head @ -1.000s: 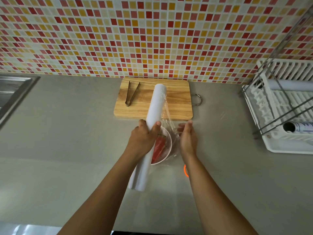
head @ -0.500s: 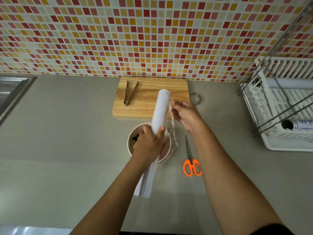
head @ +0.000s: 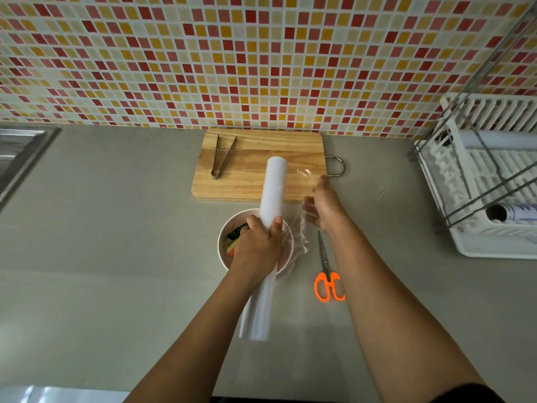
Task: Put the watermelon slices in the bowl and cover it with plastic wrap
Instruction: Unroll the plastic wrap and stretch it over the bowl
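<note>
Grey counter (head: 116, 257) under a red and yellow tiled wall (head: 261, 59). Left hand (head: 257, 247) clamped around the plastic wrap roll (head: 268, 228), held lengthwise above the bowl (head: 225, 251). Right hand (head: 322, 203) just beside the roll, grip apparently pinched on the clear film (head: 303, 181) pulled sideways, though hard to tell. Watermelon slices (head: 232, 242) in the bowl, partly hidden. Behind: cutting board (head: 302, 152) with tongs (head: 222, 155). Orange scissors (head: 328, 274) right of the bowl; dish rack (head: 488, 193) far right.

Both forearms are bare to the elbow. The left hand (head: 259, 242) and right hand (head: 325, 202) wear nothing; a dark sleeve (head: 470, 394) edges the right upper arm.
</note>
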Demonstrator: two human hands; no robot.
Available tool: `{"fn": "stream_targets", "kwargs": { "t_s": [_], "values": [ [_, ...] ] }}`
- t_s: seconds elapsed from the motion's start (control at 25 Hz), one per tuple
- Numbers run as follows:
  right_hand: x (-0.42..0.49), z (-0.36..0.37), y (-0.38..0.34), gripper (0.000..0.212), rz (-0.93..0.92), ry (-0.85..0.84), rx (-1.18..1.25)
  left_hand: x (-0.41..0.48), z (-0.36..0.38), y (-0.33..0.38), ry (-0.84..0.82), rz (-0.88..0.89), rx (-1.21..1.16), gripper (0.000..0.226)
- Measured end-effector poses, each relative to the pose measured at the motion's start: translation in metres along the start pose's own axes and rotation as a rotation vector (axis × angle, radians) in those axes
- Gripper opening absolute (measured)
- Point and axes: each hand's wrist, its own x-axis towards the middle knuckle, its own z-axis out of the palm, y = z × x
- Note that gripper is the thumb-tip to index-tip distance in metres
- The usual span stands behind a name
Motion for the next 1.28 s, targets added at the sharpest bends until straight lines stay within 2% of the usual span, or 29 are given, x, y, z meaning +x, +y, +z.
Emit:
{"fn": "stream_targets", "kwargs": {
  "t_s": [0.08,0.16,0.24,0.32,0.52,0.64,0.68,0.76,0.84,0.96,1.04,1.16,1.28],
  "values": [
    [-0.003,0.001,0.019,0.067,0.094,-0.154,-0.094,0.001,0.002,0.000,0.000,-0.033,-0.008,0.052],
    [-0.007,0.003,0.041,0.059,0.071,-0.240,-0.106,0.001,0.005,0.000,0.002,-0.042,-0.004,0.054],
    [-0.006,0.005,0.059,0.044,-0.039,-0.160,-0.028,0.000,0.005,0.001,0.012,-0.047,-0.007,0.054],
    [-0.003,0.004,0.067,0.040,-0.115,-0.055,0.046,-0.002,0.004,0.001,0.022,-0.055,-0.019,0.054],
    [0.002,0.005,0.076,0.042,-0.220,0.078,-0.107,-0.006,-0.001,-0.002,0.067,-0.076,-0.037,0.051],
    [-0.003,0.007,0.075,0.064,-0.087,-0.147,-0.055,-0.008,-0.001,-0.002,0.078,-0.052,-0.006,0.052],
    [-0.004,0.008,0.075,0.063,-0.060,-0.216,-0.089,-0.008,-0.001,-0.002,0.078,-0.049,0.006,0.053],
    [-0.004,0.010,0.077,0.044,-0.084,-0.245,-0.125,-0.009,-0.001,-0.002,0.082,-0.049,0.021,0.053],
    [-0.006,0.011,0.079,0.030,-0.103,-0.190,-0.090,-0.010,-0.001,-0.003,0.090,-0.055,0.023,0.053],
    [-0.009,0.012,0.082,0.023,-0.145,-0.057,-0.085,-0.012,0.000,-0.001,0.123,-0.058,0.003,0.052],
    [-0.015,0.013,0.083,0.020,-0.235,0.026,-0.096,-0.014,0.000,0.001,0.152,-0.051,0.003,0.051],
    [-0.022,0.011,0.087,0.019,-0.338,0.056,-0.063,-0.013,-0.005,0.000,0.214,-0.025,-0.059,0.048],
    [-0.022,0.007,0.090,0.020,-0.298,0.033,-0.063,-0.011,-0.016,-0.008,0.139,-0.052,-0.244,0.044]
  ]
}}
